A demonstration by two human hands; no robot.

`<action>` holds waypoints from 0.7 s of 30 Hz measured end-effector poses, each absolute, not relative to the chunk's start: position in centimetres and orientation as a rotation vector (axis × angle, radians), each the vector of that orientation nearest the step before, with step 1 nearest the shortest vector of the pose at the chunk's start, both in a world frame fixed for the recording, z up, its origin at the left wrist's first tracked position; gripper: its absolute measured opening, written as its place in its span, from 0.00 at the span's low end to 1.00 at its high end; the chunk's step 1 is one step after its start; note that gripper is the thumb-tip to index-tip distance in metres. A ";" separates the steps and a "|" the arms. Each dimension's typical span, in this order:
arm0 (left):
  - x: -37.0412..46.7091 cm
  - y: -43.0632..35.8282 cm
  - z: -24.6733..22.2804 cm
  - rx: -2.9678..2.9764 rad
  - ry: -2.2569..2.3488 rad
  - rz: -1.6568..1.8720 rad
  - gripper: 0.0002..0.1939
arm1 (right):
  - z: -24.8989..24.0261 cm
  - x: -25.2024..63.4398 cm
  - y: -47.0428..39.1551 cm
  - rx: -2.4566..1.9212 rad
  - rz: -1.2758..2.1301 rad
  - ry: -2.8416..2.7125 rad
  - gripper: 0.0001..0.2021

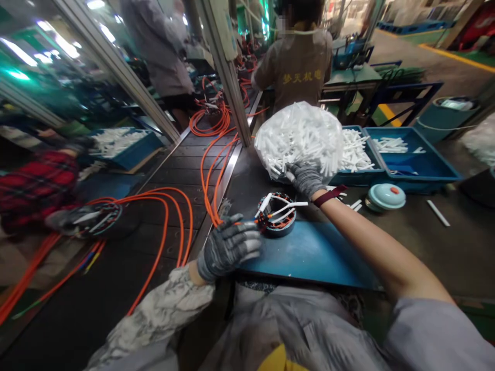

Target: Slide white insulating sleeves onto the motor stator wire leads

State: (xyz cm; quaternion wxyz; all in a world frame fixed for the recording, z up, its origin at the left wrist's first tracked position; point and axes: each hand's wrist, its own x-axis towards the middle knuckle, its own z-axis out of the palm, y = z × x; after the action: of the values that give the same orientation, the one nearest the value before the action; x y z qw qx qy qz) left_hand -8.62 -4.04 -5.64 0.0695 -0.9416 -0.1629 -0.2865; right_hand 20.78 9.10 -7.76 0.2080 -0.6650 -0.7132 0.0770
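Note:
A ring-shaped motor stator (281, 226) with orange windings and white-sleeved leads sits on a blue mat (313, 252). Just left of it is my left hand (232, 245) in a grey glove, fingers stretched and thumb apart, near the orange cable (211, 196) running to the stator. My right hand (307, 179), also gloved, reaches to the lower front edge of a clear plastic bag (299, 134) full of short white tubes. Its fingers are bent together against the tubes; what lies between the fingertips is hard to see.
Blue bins (421, 159) with white tubes stand right of the bag. A light-blue round container (385, 198) and a loose white tube (438, 213) lie nearby. Left runs a dark slatted conveyor (174, 167) with orange cables. A co-worker's gloved hand (64, 221) touches another stator (102, 219).

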 end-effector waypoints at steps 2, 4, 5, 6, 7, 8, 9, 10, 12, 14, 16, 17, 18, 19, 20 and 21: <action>-5.6 -5.2 -5.6 -2.853 -0.402 -0.952 0.07 | -7.7 20.9 8.9 -1.823 0.215 -1.872 0.17; -2.3 -6.0 -6.0 -2.884 -0.385 -0.984 0.13 | -7.5 21.2 8.2 -1.785 0.205 -1.755 0.17; -0.8 -6.3 -6.2 -2.917 -0.507 -0.880 0.17 | -7.4 21.4 7.5 -1.761 0.201 -1.708 0.17; 0.7 -6.4 -6.4 -2.943 -0.629 -0.765 0.22 | -7.2 21.6 6.7 -1.737 0.198 -1.673 0.17; 2.0 -6.4 -6.6 -2.981 -0.723 -0.644 0.24 | -7.1 21.7 5.7 -1.701 0.200 -1.643 0.17; 3.0 -6.4 -6.6 -3.027 -0.791 -0.535 0.25 | -6.9 21.8 4.7 -1.654 0.204 -1.616 0.18; 3.8 -6.2 -6.7 -3.093 -0.806 -0.470 0.25 | -6.7 21.8 3.6 -1.593 0.209 -1.588 0.18; 4.4 -6.1 -6.6 -3.175 -0.784 -0.447 0.23 | -6.4 21.8 2.5 -1.503 0.219 -1.553 0.17; 4.9 -5.6 -6.6 -3.312 -0.685 -0.524 0.20 | -5.9 21.6 0.2 -1.364 0.217 -1.507 0.13; 4.4 -5.2 -6.9 -3.308 -0.542 -0.772 0.22 | -5.3 21.5 -2.3 -1.285 0.205 -1.472 0.10; 2.8 -5.0 -7.4 -3.171 -0.375 -1.071 0.27 | -4.8 22.0 -5.1 -1.261 0.225 -1.456 0.08; 1.7 -4.9 -7.8 -3.091 -0.298 -1.193 0.28 | -4.7 22.4 -6.6 -1.267 0.257 -1.458 0.08; 0.4 -4.9 -8.2 -3.028 -0.270 -1.267 0.26 | -4.6 22.9 -8.2 -1.286 0.300 -1.469 0.07; -0.9 -4.9 -8.6 -2.983 -0.280 -1.280 0.22 | -4.7 23.3 -9.7 -1.318 0.355 -1.486 0.07; -2.2 -4.9 -8.9 -2.938 -0.350 -1.262 0.18 | -4.8 23.8 -11.1 -1.344 0.427 -1.498 0.07; -3.4 -4.9 -9.3 -2.899 -0.426 -1.216 0.14 | -5.1 24.1 -12.4 -1.363 0.518 -1.521 0.07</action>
State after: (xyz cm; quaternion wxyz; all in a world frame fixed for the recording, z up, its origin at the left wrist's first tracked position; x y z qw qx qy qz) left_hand -3.38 -4.89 -9.25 -0.0153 -0.9136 -0.1344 -0.3834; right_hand 24.15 -12.40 -5.08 0.4945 -0.5621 -0.6276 0.2137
